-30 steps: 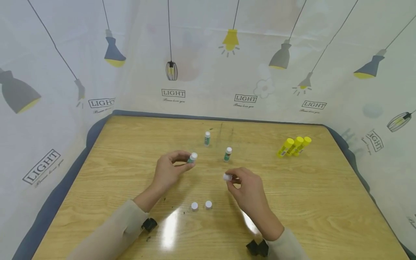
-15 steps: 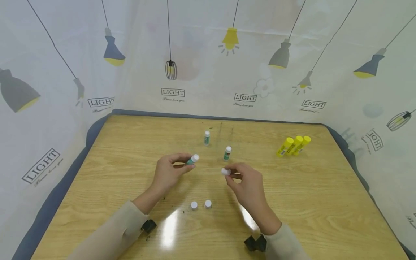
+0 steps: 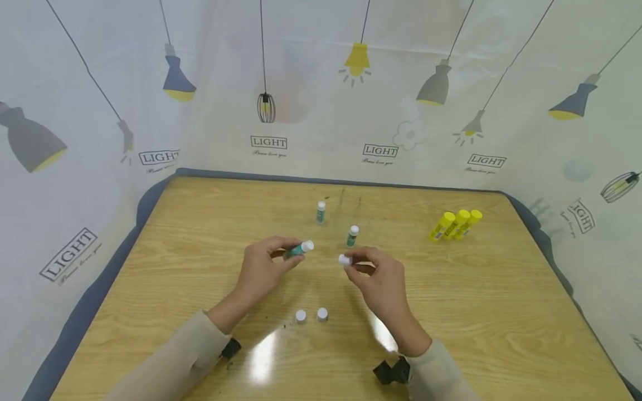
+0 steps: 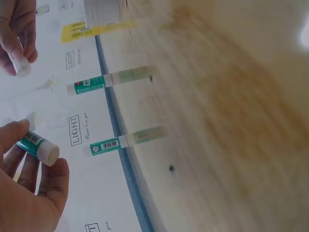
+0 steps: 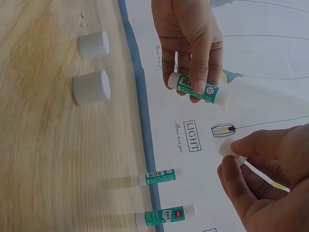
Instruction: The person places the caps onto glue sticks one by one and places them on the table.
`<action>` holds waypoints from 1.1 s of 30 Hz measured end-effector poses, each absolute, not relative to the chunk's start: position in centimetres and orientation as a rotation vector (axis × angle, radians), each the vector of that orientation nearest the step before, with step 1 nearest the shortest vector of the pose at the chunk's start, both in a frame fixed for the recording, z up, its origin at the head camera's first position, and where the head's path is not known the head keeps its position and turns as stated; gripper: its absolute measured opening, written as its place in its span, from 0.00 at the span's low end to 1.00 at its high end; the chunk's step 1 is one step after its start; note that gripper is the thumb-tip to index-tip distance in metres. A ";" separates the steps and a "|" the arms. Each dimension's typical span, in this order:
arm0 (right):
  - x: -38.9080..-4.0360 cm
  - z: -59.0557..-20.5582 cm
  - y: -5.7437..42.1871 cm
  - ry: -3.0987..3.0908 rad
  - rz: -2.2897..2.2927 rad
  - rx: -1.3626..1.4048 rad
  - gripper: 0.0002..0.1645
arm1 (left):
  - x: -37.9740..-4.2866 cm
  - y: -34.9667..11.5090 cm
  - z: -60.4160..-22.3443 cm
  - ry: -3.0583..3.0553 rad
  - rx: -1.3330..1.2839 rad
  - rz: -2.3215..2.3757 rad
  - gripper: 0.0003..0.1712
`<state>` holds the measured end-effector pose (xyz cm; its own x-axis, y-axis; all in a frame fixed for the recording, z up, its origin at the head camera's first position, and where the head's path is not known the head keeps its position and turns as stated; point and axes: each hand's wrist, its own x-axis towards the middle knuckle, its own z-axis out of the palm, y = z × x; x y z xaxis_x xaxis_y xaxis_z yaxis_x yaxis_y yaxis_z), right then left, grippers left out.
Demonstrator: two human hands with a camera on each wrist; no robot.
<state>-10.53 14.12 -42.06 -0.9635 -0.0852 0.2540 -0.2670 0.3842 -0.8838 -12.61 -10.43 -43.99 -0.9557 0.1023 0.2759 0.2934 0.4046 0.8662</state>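
In the head view my left hand [image 3: 261, 267] holds a green glue stick [image 3: 296, 250] between thumb and fingers, tilted with its white end pointing right. Opposite it, my right hand [image 3: 385, 281] pinches a small white cap [image 3: 344, 259] between thumb and fingertips. A short gap separates cap and stick. The right wrist view shows the label of the held glue stick [image 5: 193, 88] and the pinched cap [image 5: 227, 149] at close range. Just beyond the hands, two more green glue sticks, one farther back [image 3: 321, 213] and one nearer [image 3: 353, 237], stand upright on the table.
Two white caps, a left one [image 3: 300, 317] and a right one [image 3: 322, 314], rest on the wooden table [image 3: 501, 306] in front of the hands. Three yellow glue sticks [image 3: 455, 225] stand together at the back right. A printed curtain [image 3: 321, 111] surrounds the table's far sides.
My left hand has tipped the glue stick over so its white end points more to the right. My right hand has brought the cap slightly up and left, nearer the stick.
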 end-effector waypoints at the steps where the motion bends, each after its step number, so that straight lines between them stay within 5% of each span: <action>1: -10.6 -42.1 14.1 -2.465 1.644 0.314 0.11 | -12.6 -10.4 -43.9 -2.482 -0.362 -1.549 0.15; 33: -11.5 -43.2 12.3 -2.271 2.092 0.238 0.11 | -11.9 -10.0 -43.4 -2.303 -0.758 -0.631 0.14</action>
<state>-11.46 12.27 -43.15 -0.9872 -0.0826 0.1363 -0.1426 0.0758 -0.9869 -11.94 -10.00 -43.36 -0.6388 0.3524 0.6839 0.6517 0.7203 0.2376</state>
